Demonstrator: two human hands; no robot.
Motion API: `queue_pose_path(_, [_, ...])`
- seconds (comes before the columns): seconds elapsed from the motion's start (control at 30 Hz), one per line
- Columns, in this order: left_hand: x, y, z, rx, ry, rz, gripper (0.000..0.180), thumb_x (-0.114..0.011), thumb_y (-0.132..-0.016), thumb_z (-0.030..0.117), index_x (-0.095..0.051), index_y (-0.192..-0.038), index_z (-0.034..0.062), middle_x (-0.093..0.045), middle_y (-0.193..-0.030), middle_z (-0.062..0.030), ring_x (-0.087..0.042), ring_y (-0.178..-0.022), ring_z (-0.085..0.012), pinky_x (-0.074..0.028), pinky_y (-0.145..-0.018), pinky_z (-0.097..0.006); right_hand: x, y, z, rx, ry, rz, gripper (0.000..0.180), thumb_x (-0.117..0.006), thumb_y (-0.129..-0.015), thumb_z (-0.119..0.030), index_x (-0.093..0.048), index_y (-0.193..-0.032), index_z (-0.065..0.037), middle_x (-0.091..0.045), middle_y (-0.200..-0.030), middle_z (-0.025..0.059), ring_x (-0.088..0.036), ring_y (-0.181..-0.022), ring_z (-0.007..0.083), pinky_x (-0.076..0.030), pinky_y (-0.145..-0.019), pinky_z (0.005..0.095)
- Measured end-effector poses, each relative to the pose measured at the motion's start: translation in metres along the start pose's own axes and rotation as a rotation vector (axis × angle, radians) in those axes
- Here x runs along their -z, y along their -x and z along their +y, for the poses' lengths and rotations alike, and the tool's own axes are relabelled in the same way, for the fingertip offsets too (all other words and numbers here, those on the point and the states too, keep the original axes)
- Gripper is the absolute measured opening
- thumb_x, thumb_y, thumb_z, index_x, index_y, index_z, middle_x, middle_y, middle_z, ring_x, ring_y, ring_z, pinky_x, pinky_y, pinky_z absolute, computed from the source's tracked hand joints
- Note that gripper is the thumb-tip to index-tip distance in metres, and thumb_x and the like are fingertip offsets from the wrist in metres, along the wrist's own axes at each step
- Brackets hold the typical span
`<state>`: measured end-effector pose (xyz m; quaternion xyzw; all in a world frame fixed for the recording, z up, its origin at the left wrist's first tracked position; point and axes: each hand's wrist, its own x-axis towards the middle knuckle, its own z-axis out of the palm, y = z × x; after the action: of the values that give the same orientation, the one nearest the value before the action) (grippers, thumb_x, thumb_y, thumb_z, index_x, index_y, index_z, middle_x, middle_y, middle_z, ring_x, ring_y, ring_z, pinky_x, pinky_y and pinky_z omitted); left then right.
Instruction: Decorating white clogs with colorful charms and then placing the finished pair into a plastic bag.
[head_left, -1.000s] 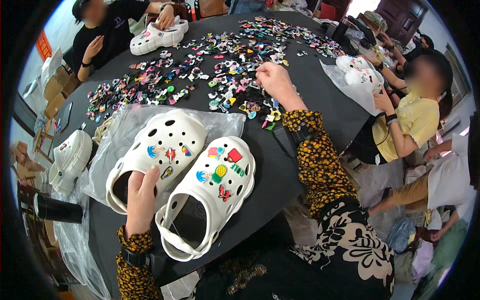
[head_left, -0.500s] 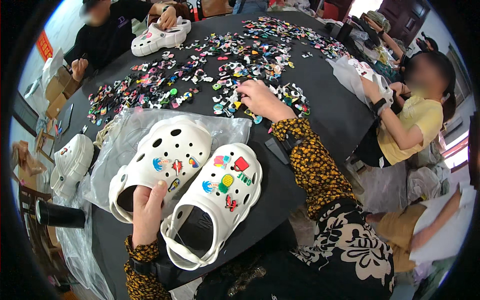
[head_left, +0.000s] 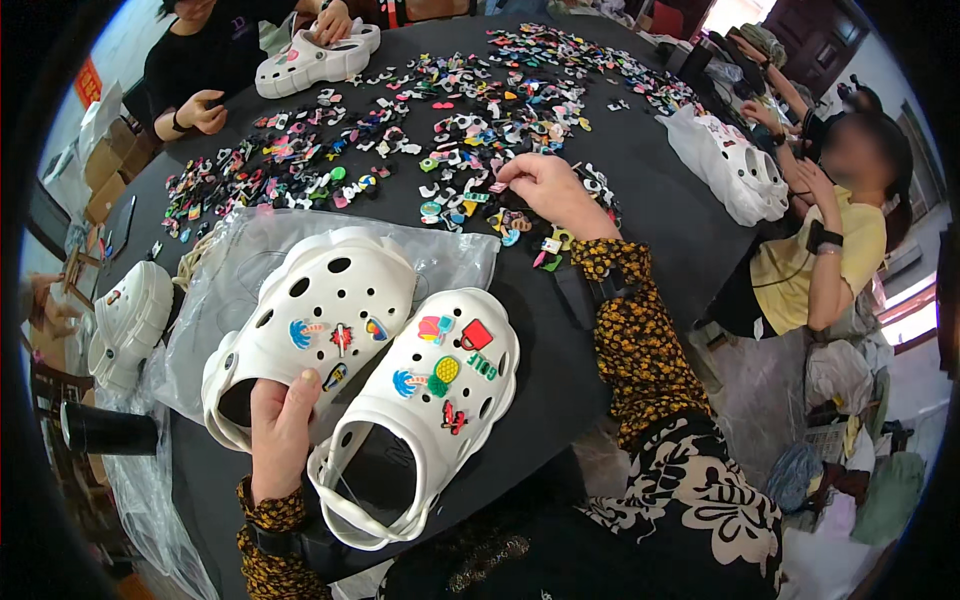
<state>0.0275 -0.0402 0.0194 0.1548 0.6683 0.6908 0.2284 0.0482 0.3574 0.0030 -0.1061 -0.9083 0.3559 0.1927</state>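
Note:
My left hand (head_left: pixel 285 430) grips a white clog (head_left: pixel 385 270), thumb on its top and fingers inside the opening. This clog carries a few charms, among them a blue palm tree and a red figure. Right beside it lies a second white clog (head_left: pixel 505 345) with a red bag, a pineapple and other charms on its upper. My right hand (head_left: pixel 560 195) is over the near edge of a spread of loose shoe charms (head_left: pixel 520 120), its thumb and forefinger pinching a small pinkish charm (head_left: pixel 498 187). A clear plastic bag (head_left: pixel 455 252) lies partly beneath the left clog.
Another white clog (head_left: pixel 135 320) and a black cup (head_left: pixel 110 428) are at the left. Across the black table, a person handles a white clog (head_left: pixel 315 65). At the right sits a person in yellow, near a plastic-wrapped white clog (head_left: pixel 740 170).
My right hand has moved slightly right, and a small pinkish charm now shows between its fingertips. The person in yellow has taken a hand off the wrapped clog. My left hand keeps its grip.

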Motion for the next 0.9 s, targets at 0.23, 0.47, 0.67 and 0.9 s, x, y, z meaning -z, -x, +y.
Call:
queue_pose_path(0.23, [0.001,0.002,-0.001,0.0,-0.003,0.003,0.038,-0.055,-0.092,0.019,-0.05,-0.12,-0.0051,-0.061,-0.102,-0.0047,-0.049,-0.081,-0.0067,-0.039,-0.07,-0.021,-0.019,-0.005,0.007,0.253,0.259,0.149,0.019,-0.054,-0.081,-0.008,-0.069,-0.093,-0.006,-0.062,-0.093,0.0135,-0.059,-0.088,0.0307,-0.047,-0.081,0.0381])
queue_pose_path(0.47, [0.005,0.001,0.001,0.024,-0.014,-0.006,0.036,-0.055,-0.093,0.017,-0.049,-0.121,-0.0049,-0.06,-0.102,-0.0043,-0.049,-0.081,-0.0063,-0.039,-0.069,-0.021,-0.038,-0.008,0.005,0.314,0.559,0.159,0.016,-0.057,-0.08,-0.011,-0.07,-0.089,-0.009,-0.061,-0.095,0.0075,-0.053,-0.096,0.0287,-0.044,-0.084,0.0403])
queue_pose_path(0.67, [0.001,0.002,0.003,0.005,-0.012,-0.006,0.035,-0.054,-0.093,0.016,-0.049,-0.12,-0.0063,-0.059,-0.107,-0.0065,-0.051,-0.089,-0.0087,-0.041,-0.077,-0.023,-0.03,-0.004,0.0,0.244,0.445,0.168,0.014,-0.058,-0.08,-0.011,-0.07,-0.085,-0.008,-0.063,-0.09,0.0084,-0.054,-0.092,0.0296,-0.044,-0.083,0.0401])
queue_pose_path(0.9, [0.009,0.002,-0.002,0.058,-0.047,-0.032,0.042,-0.052,-0.092,0.017,-0.044,-0.127,-0.0055,-0.056,-0.12,-0.0134,-0.054,-0.108,-0.0191,-0.042,-0.093,-0.031,-0.023,-0.002,-0.014,0.104,-0.033,0.115,0.017,-0.061,-0.077,0.0,-0.067,-0.092,-0.002,-0.066,-0.088,0.0086,-0.06,-0.081,0.0188,-0.048,-0.074,0.0299])
